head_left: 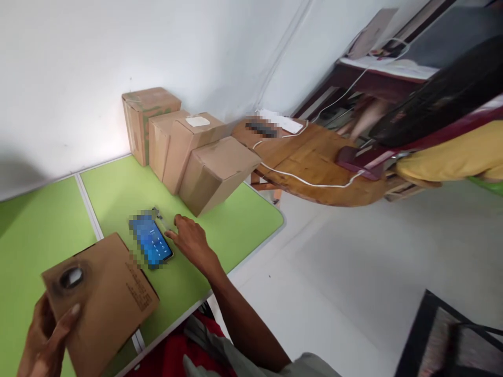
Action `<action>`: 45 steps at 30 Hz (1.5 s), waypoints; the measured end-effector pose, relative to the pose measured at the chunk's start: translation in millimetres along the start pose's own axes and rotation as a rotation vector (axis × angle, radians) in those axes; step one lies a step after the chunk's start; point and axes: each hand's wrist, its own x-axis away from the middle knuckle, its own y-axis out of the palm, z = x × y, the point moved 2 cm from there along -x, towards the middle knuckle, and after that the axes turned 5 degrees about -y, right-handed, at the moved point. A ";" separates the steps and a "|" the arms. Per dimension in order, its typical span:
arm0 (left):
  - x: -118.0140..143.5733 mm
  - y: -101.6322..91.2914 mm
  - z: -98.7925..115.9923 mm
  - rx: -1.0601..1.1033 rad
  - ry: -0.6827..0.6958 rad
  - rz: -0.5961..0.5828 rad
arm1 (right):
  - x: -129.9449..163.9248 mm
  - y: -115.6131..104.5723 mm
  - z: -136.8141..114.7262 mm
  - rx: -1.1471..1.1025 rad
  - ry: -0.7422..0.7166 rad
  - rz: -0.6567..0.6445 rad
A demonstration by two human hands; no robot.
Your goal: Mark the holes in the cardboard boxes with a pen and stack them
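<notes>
Lower left of frame: our left hand (45, 330) grips a flat brown cardboard box (100, 298). Centre: our right hand (192, 242), fingers loosely spread, touches a lit blue-screened phone (151, 242) on the green table (118, 191). Behind, four stacked brown cartons (184, 149); a round wooden table (314, 167) upper right.

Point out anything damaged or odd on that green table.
The cardboard box gripped by the left hand has a dark-ringed hole, like a scorch. The end carton in the wall row sits tilted.
</notes>
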 end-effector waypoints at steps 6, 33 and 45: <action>13.6 37.4 9.0 0.200 -0.022 -0.138 | -3.2 5.5 29.5 -0.056 0.037 -0.061; 39.1 69.3 0.0 0.258 0.180 -0.206 | 84.6 26.0 -72.1 -1.028 -0.384 -0.093; 40.0 67.6 -0.1 0.243 0.157 -0.165 | 64.2 22.6 -60.4 -1.069 -0.278 0.134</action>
